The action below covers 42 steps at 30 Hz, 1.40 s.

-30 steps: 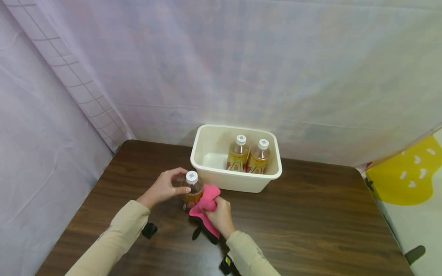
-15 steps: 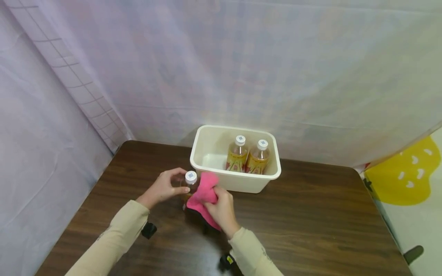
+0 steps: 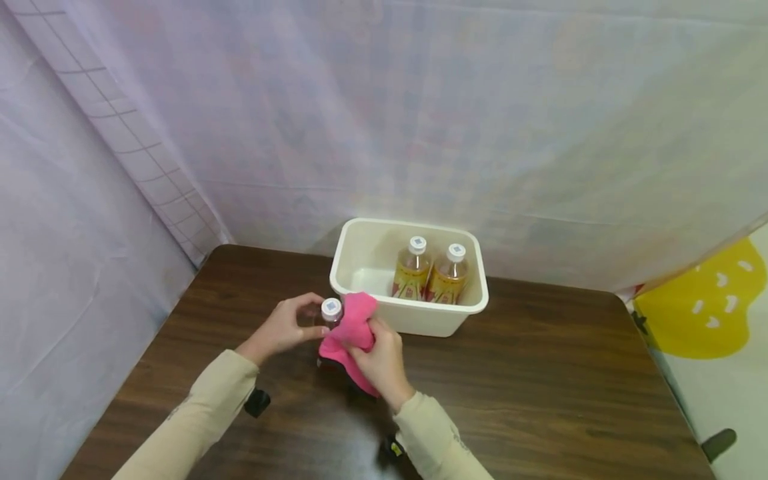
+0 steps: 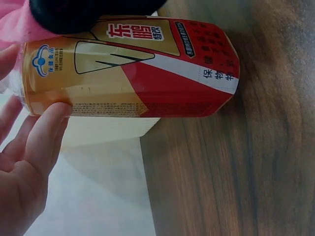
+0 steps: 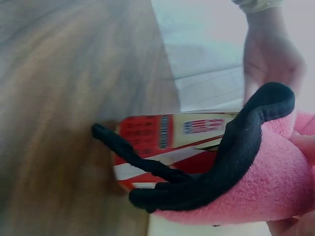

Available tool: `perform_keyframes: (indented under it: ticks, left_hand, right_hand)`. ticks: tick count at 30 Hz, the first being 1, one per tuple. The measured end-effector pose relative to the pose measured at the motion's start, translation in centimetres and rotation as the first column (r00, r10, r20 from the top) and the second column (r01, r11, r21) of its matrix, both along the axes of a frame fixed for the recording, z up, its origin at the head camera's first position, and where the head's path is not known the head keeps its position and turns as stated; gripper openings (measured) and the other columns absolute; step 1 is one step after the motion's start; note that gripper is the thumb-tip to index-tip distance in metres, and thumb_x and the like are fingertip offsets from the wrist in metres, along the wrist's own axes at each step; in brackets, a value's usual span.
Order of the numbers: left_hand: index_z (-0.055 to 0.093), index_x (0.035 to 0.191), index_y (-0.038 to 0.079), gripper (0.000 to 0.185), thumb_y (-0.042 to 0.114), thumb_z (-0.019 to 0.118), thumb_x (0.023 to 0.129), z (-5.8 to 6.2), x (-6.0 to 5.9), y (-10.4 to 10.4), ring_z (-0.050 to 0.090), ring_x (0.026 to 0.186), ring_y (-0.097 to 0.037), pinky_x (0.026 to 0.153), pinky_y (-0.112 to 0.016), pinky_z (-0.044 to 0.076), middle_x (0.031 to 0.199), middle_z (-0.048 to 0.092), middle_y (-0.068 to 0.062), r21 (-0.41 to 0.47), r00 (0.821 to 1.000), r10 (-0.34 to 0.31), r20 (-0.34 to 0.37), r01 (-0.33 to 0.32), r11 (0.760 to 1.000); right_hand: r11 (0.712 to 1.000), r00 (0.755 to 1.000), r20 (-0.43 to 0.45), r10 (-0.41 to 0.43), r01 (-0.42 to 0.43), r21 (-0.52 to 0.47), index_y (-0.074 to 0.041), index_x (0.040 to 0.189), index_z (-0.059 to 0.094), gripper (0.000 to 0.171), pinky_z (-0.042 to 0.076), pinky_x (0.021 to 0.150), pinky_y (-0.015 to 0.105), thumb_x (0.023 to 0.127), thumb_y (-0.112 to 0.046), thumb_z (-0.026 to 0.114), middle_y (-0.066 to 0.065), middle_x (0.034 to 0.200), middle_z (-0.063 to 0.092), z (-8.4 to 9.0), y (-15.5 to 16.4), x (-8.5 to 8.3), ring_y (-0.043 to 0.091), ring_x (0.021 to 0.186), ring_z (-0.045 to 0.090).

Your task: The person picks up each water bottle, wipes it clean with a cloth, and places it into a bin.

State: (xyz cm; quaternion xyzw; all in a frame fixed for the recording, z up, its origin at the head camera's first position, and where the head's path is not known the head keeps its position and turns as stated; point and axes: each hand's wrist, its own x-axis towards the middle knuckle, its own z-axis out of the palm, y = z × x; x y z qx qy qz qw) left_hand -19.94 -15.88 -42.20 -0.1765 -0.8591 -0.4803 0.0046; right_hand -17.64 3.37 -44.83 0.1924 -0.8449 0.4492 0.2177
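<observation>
Upright on the brown table stands a drink bottle [image 3: 331, 308] with a white cap and a gold and red label. My left hand [image 3: 288, 330] holds its upper part from the left, fingers behind and thumb in front. In the left wrist view the label of the bottle [image 4: 133, 88] shows largely uncovered. My right hand [image 3: 384, 363] grips a bunched pink cloth [image 3: 357, 327] with a black edge, which lies against the bottle's right side. A black loop of the cloth [image 5: 280, 182] dangles across the label in the right wrist view.
Just behind the bottle is a cream plastic bin [image 3: 420, 320]. Two similar bottles, one [image 3: 411, 270] beside the other [image 3: 449, 275], stand in its right half. A pale curtain [image 3: 384, 120] hangs behind the table [image 3: 540, 373].
My right hand has moved the pink cloth up and slightly left along the bottle, so it covers more of its front. My left hand and the bottle stay nearly in place.
</observation>
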Motion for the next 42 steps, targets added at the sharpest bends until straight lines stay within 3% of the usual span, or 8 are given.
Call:
perform_keyframes:
  ticks: [12, 16, 19, 22, 25, 29, 34, 42]
  left_hand:
    - [0.058, 0.099, 0.003, 0.033, 0.006, 0.074, 0.069, 0.1, 0.3, 0.5, 0.061, 0.085, -0.025, 0.077, -0.04, 0.049, 0.093, 0.064, -0.011, -0.036, 0.996, 0.012, -0.083, -0.015, 0.999]
    - [0.058, 0.092, 0.007, 0.031, 0.009, 0.075, 0.067, 0.2, 0.4, 1.2, 0.056, 0.078, -0.018, 0.067, -0.03, 0.047, 0.086, 0.062, -0.005, -0.05, 0.991, 0.066, -0.117, -0.072, 0.996]
    - [0.056, 0.087, 0.013, 0.033, 0.025, 0.079, 0.066, 0.2, 0.6, 1.7, 0.05, 0.069, -0.013, 0.058, -0.026, 0.043, 0.078, 0.058, 0.0, -0.081, 0.985, 0.134, -0.108, -0.143, 0.986]
    - [0.055, 0.084, 0.016, 0.039, 0.039, 0.08, 0.064, 0.2, 0.8, 2.1, 0.046, 0.063, -0.013, 0.054, -0.026, 0.038, 0.072, 0.055, 0.003, -0.13, 0.973, 0.197, -0.122, -0.212, 0.968]
    - [0.056, 0.089, 0.015, 0.04, 0.039, 0.078, 0.066, 0.3, 1.0, 2.4, 0.052, 0.068, -0.015, 0.057, -0.031, 0.042, 0.077, 0.059, 0.001, -0.158, 0.965, 0.22, -0.139, -0.241, 0.957]
    - [0.051, 0.101, 0.008, 0.048, 0.031, 0.078, 0.068, 0.5, 1.2, 2.3, 0.062, 0.086, -0.023, 0.071, -0.041, 0.048, 0.093, 0.065, -0.008, -0.14, 0.975, 0.19, -0.115, -0.205, 0.969]
    - [0.053, 0.099, 0.004, 0.044, 0.023, 0.078, 0.069, 0.5, 1.0, 1.7, 0.06, 0.088, -0.023, 0.075, -0.039, 0.048, 0.093, 0.064, -0.011, -0.1, 0.991, 0.102, -0.09, -0.111, 0.989]
    - [0.064, 0.103, -0.001, 0.044, 0.016, 0.08, 0.066, 0.8, 0.8, 0.6, 0.058, 0.093, -0.028, 0.082, -0.042, 0.047, 0.097, 0.063, -0.013, -0.135, 0.992, 0.013, -0.129, -0.03, 0.99]
  right_hand:
    - [0.999, 0.986, 0.158, -0.045, 0.042, 0.026, -0.002, 0.079, 0.061, 0.024, 0.052, 0.063, 0.033, 0.061, -0.003, 0.078, 0.01, 0.074, 0.066, -5.0, 0.4, 0.4, 0.022, 0.068, 0.064]
    - [0.996, 0.985, 0.158, -0.065, 0.054, 0.073, -0.003, 0.074, 0.06, 0.023, 0.051, 0.06, 0.033, 0.059, -0.003, 0.078, 0.01, 0.071, 0.066, -6.0, 0.5, 0.3, 0.024, 0.066, 0.064]
    - [0.996, 0.987, 0.149, -0.059, 0.048, 0.078, -0.004, 0.072, 0.059, 0.023, 0.051, 0.058, 0.032, 0.058, -0.002, 0.078, 0.009, 0.07, 0.066, -6.3, 0.6, 0.2, 0.023, 0.064, 0.063]
    - [0.997, 0.99, 0.139, -0.036, 0.027, 0.072, -0.004, 0.069, 0.059, 0.022, 0.05, 0.055, 0.03, 0.058, -0.002, 0.078, 0.008, 0.067, 0.065, -6.2, 0.8, 0.2, 0.021, 0.061, 0.062]
    - [0.998, 0.989, 0.15, -0.011, 0.002, 0.059, -0.005, 0.069, 0.059, 0.022, 0.048, 0.054, 0.027, 0.059, -0.004, 0.078, 0.006, 0.066, 0.065, -6.0, 1.2, 0.1, 0.017, 0.059, 0.059]
    - [1.0, 0.984, 0.18, 0.013, -0.017, 0.025, -0.005, 0.071, 0.06, 0.022, 0.048, 0.055, 0.025, 0.061, -0.007, 0.08, 0.006, 0.068, 0.065, -5.5, 1.9, 0.2, 0.013, 0.06, 0.057]
    - [0.999, 0.98, 0.193, 0.037, -0.036, -0.008, -0.005, 0.073, 0.061, 0.02, 0.047, 0.055, 0.023, 0.064, -0.009, 0.079, 0.005, 0.069, 0.065, -4.6, 3.0, 0.5, 0.01, 0.06, 0.054]
    - [0.997, 0.987, 0.14, 0.076, -0.073, -0.025, -0.007, 0.071, 0.059, 0.021, 0.044, 0.053, 0.02, 0.066, -0.01, 0.079, 0.001, 0.065, 0.06, -2.1, 3.4, 0.9, 0.006, 0.058, 0.046]
